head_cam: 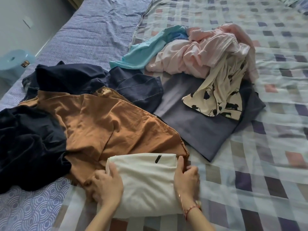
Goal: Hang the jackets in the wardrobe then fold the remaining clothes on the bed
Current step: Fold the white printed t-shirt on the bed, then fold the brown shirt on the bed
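Note:
A folded cream garment [146, 180] with a small black tag lies on the bed's near edge. My left hand [106, 185] grips its left side, thumb on top and fingers curled underneath. Its right side is held by my right hand [186, 179] in the same way. The cream garment partly overlaps a spread brown shirt [108, 122]. Dark navy clothes [28, 147] lie at the left. Behind the brown shirt rests more navy clothing [133, 87]. A flat grey-blue garment [196, 124] sits in the middle. On it and beyond is a heap of a cream printed piece [218, 97], pink clothes [208, 52] and a turquoise top [141, 52].
The bed carries a checked cover [266, 164] on the right and a purple patterned sheet [93, 30] on the left. A light blue plastic stool [11, 64] stands on the floor beside the bed at the far left.

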The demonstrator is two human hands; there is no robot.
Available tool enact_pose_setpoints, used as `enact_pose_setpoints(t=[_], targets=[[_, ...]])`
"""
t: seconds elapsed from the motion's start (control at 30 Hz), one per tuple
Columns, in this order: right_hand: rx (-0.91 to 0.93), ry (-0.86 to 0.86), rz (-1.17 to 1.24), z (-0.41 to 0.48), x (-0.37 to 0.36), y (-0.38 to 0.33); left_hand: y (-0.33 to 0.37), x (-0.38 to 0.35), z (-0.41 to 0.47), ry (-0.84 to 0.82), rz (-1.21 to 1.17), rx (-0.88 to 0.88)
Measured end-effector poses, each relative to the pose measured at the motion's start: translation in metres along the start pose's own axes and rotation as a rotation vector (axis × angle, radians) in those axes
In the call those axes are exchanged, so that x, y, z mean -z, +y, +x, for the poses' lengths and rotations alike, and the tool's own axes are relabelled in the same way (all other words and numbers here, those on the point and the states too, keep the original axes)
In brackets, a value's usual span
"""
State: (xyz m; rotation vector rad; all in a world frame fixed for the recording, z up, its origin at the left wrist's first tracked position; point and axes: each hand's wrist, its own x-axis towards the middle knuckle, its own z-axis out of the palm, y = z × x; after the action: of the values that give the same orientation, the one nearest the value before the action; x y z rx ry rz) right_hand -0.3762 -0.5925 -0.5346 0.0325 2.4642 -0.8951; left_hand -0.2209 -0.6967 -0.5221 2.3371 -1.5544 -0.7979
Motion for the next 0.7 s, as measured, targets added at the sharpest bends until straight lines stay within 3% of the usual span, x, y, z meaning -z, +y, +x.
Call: enact_pose_setpoints(t=[0.1, 0.17, 0.23, 0.37, 0.47, 0.57, 0.63, 0.7], targets=[[-0.077, -0.372, -0.181, -0.029, 0.010, 0.012, -0.013, 0.018, -0.027, -0.141, 0.120, 0.164], [0.052, -0.470, -0.225, -0.029, 0.019, 0.016, -0.003, 0.021, -0.041, -0.228, 0.123, 0.181], [0.219, -0.490, -0.115, -0.024, 0.031, 0.008, 0.014, 0.029, -0.049, -0.273, 0.104, 0.120], [0.392, -0.339, 0.205, 0.036, 0.108, -0.009, 0.084, 0.014, -0.091, -0.254, -0.079, -0.128], [0.448, -0.210, 0.282, 0.096, 0.184, -0.015, 0.147, -0.031, -0.130, -0.337, -0.208, -0.256], [0.476, 0.034, 0.203, 0.158, 0.256, -0.004, 0.204, -0.092, -0.179, -0.468, -0.187, -0.338], [0.463, 0.227, 0.042, 0.196, 0.288, 0.014, 0.222, -0.119, -0.199, -0.449, -0.153, -0.415], [0.333, 0.342, -0.182, 0.229, 0.308, 0.032, 0.228, -0.140, -0.204, -0.368, -0.008, -0.567]])
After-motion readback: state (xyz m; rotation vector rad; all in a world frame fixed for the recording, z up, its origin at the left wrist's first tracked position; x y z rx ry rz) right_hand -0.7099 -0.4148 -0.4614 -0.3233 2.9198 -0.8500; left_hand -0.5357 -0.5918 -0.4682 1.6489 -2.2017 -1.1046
